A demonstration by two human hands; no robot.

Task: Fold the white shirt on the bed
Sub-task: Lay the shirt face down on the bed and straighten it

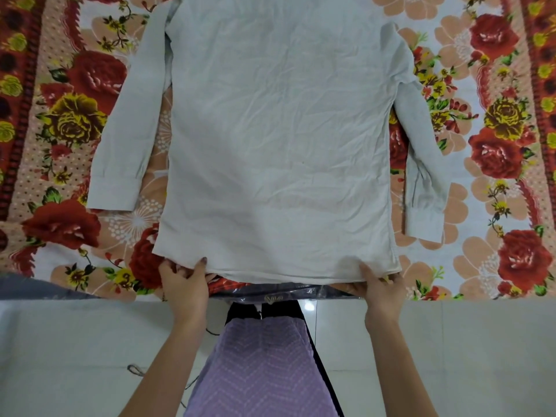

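The white shirt (279,139) lies spread flat and back side up on the bed, its hem toward me and its collar end out of view at the top. One long sleeve (120,136) stretches down the left side, the other sleeve (421,152) down the right. My left hand (183,281) pinches the hem near its left corner, thumb on top of the cloth. My right hand (379,284) grips the hem near its right corner in the same way.
The bed carries a floral sheet (496,145) with red and yellow roses; its front edge (90,296) runs across in front of me. Below it is white tiled floor (60,356). My purple garment (258,365) hangs between my arms.
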